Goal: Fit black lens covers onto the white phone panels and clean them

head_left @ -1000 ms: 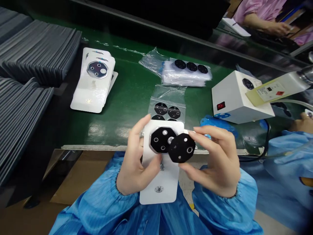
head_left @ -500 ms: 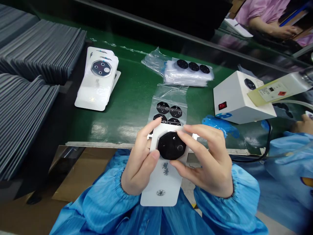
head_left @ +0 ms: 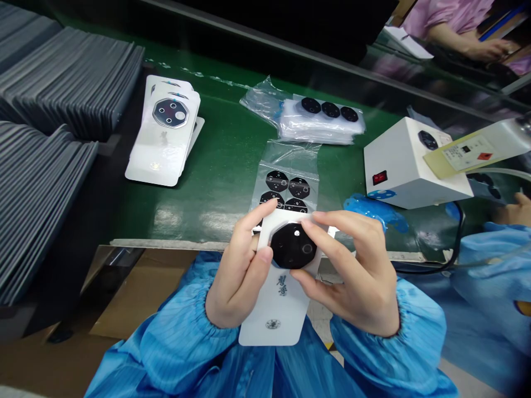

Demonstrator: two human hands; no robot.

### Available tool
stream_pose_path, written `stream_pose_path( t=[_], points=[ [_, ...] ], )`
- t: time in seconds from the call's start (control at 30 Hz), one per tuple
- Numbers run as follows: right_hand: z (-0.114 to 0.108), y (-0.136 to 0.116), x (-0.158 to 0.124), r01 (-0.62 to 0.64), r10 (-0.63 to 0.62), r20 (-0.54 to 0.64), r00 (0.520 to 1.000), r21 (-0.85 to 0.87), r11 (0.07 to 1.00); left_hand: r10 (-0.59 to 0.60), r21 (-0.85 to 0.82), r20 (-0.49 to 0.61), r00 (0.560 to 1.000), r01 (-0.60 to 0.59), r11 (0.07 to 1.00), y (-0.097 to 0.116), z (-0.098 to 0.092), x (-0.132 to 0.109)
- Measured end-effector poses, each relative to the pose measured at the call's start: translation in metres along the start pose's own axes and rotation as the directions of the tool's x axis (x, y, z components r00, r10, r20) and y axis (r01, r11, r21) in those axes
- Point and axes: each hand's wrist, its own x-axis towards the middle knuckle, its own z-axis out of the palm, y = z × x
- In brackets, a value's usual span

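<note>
A white phone back cover (head_left: 277, 301) is gripped along its left edge by my left hand (head_left: 238, 271), thumb on its face. My right hand (head_left: 352, 271) pinches a black octagonal lens plate (head_left: 292, 247), thumb below and fingers above, and it lies flat over the cover's camera area. Both hands sit just in front of the green bench edge. A clear sheet with black octagonal plates (head_left: 286, 188) lies on the bench right behind the cover.
A pile of white covers (head_left: 164, 138) with octagonal camera rings lies at the left, next to grey stacked sheets (head_left: 45, 127). Bagged black plates (head_left: 321, 119) sit further back. A white box with a red switch (head_left: 404, 166) stands at the right. Another person's blue sleeve (head_left: 489, 260) is at the right.
The black plate was held off to the right of the cover's camera area a second ago; my right hand has brought it over the area and now holds it flat against it.
</note>
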Motion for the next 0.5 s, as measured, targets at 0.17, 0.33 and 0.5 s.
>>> stream_pose_path(
  t=[0.17, 0.33, 0.5],
  points=[
    [-0.0003, 0.0000, -0.0009, -0.001, 0.001, 0.012, 1.000, 0.000, 1.000, -0.009, -0.031, 0.009, 1.000, 0.009, 0.999, -0.0003, 0.0003, -0.0002],
    [-0.0015, 0.0004, -0.0009, 0.004, -0.004, 0.019, 1.000, -0.005, 1.000, -0.006, -0.014, 0.002, 1.000, 0.006, 1.000, -0.0002, 0.0003, -0.0010],
    [-0.0007, -0.0013, 0.0011, 0.002, -0.001, 0.027, 1.000, -0.024, 1.000, -0.005, -0.022, -0.006, 1.000, 0.005, 1.000, 0.0007, 0.0005, -0.0002]
  ],
)
